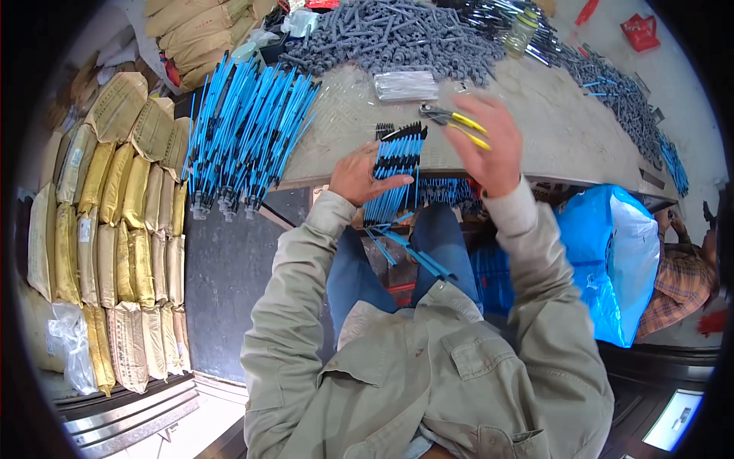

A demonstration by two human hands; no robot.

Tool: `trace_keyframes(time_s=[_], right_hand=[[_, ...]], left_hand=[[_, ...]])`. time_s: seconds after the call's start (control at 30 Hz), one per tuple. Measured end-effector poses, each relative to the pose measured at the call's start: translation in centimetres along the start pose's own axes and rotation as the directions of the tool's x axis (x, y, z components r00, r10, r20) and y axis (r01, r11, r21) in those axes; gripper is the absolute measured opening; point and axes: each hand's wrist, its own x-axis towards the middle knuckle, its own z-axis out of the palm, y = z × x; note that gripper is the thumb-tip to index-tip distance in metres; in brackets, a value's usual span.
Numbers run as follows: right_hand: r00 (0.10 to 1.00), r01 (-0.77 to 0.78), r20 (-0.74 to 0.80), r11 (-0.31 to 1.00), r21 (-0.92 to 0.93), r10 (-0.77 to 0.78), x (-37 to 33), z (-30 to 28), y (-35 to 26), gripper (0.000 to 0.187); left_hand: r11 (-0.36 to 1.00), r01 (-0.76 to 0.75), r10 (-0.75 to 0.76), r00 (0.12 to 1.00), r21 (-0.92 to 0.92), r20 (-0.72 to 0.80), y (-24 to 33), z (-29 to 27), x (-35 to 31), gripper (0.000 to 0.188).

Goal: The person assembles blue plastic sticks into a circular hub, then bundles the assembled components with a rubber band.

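Left hand point(358, 174) clamped around a bundle of black-tipped blue rods point(397, 159) at the near edge of the table point(566, 126), right hand point(495, 145) (rather blurred) at yellow-handled pliers point(465, 119), whether gripping them I cannot tell, grey parts point(390, 34) heaped beyond.

Wide downward fisheye view from head height
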Motion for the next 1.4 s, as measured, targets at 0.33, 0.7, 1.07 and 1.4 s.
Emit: trace_keyframes(time_s=[0.33, 0.7, 1.07, 1.4], right_hand=[[0.657, -0.752, 0.736, 0.084, 0.653, 0.164, -5.3, 9.2, 0.2, 0.035], [0.692, -0.650, 0.620, -0.053, 0.758, 0.370, 0.1, -1.4, -3.1, 0.029], [0.207, -0.817, 0.886, -0.424, 0.390, 0.415, -14.0, 0.7, -2.7, 0.027], [0.224, -0.824, 0.846, -0.369, 0.430, 0.485, -13.2, -0.5, -2.4, 0.019]], left_hand=[[0.999, 0.015, -0.015, 1.000, 0.041, -0.002, -0.4, -0.1, 0.0, 0.054], [0.653, -0.048, 0.120, 0.992, -0.756, 0.041, 8.7, -0.1, 0.7, 0.040], [0.251, 0.632, -0.257, 0.774, -0.733, 0.579, 5.7, 15.5, -10.7, 0.032], [0.574, 0.564, -0.295, 0.819, -0.594, 0.492, 1.1, -3.7, 5.4, 0.030]])
